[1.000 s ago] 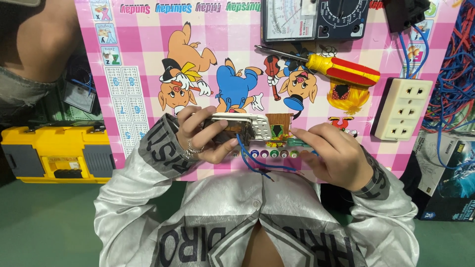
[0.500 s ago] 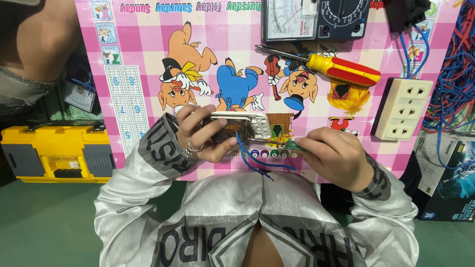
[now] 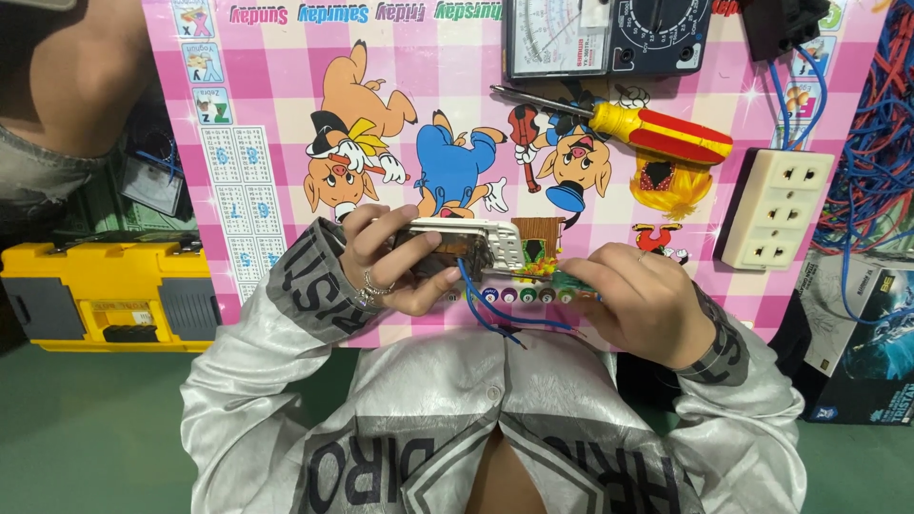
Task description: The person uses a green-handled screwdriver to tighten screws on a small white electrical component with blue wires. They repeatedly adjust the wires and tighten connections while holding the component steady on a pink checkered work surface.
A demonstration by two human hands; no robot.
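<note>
Left hand wrapped round a white socket unit, fingers curled under, thumb on top edge; unit held level just above the lap, over the lower edge of the pink cartoon mat. Blue wires hanging from unit's underside, looping down twd the grey shirt, bare ends showing. Right hand closed, fingertips pinched on a small green-handled tool, tip pointed at the unit's right end; exact contact pt hidden, can't tell if touching. Ring on left hand.

On mat, well apart from hands: yellow/red screwdriver lying tilted, upper right; white 3-way power strip at right edge; analog multimeter at top. Bundle of blue and red cables far right. Yellow toolbox on floor at left, beside mat.
</note>
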